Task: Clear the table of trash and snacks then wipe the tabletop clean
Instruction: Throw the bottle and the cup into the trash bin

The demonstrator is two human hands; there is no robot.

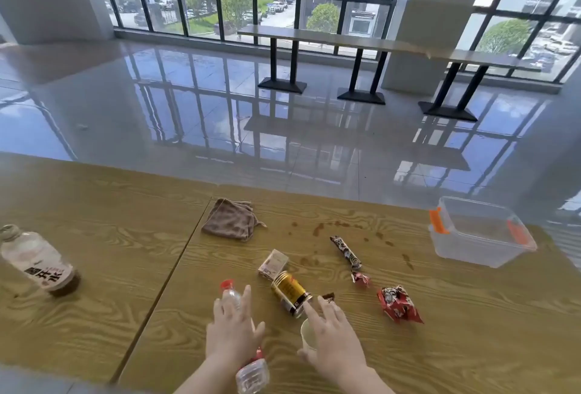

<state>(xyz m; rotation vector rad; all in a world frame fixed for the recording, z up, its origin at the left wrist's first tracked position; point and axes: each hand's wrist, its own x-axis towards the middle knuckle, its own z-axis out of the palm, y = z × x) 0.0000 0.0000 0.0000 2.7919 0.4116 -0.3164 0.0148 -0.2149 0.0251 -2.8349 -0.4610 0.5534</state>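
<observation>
A clear plastic bottle (231, 294) with a red cap lies on the wooden table (471, 315), and my left hand (232, 327) rests flat over it with fingers stretched along it. My right hand (333, 340) hovers with spread fingers over a white paper cup (308, 335) lying on its side, thumb at the cup's lower edge. A gold can (290, 296) lies tipped over just beyond both hands. Around it sit a small packet (273, 264), a dark wrapper scrap (328, 297), a long snack bar (345, 252), a red candy wrapper (361, 279) and a red snack bag (399, 304). A brown cloth (231, 221) lies folded farther back.
A clear plastic box (481, 233) with orange clasps stands at the table's far right. A bottle holding a little brown liquid (37, 261) leans at the far left. Brown spill stains (317, 228) dot the wood near the far edge. Beyond lies shiny floor, with long tables along the windows.
</observation>
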